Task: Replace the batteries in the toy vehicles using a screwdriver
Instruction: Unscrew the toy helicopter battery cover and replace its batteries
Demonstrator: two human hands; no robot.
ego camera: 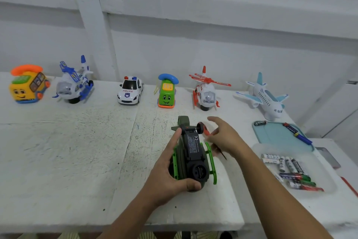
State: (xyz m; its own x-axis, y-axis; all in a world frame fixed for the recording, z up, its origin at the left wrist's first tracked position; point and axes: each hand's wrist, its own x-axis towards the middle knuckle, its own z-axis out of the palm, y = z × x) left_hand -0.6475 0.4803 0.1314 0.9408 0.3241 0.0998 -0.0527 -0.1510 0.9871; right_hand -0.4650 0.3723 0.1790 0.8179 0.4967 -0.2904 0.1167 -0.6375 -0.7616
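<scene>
Fingers [175, 138] of the left hand [168, 171] curl round the green helicopter [199, 172], belly up, baring its battery cover [193, 145]. The right hand [224, 138] beside it pinches the screwdriver [205, 129].

Wall [213, 54]: we see it white, with stepped ledges.
Surface [67, 141]: we find it white, scuffed, flecked dark.

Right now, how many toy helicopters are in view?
3. A blue helicopter stands second from left in the back row, a red helicopter fifth in that row, and a green helicopter lies upturned in the left hand. None seems hidden.
</scene>
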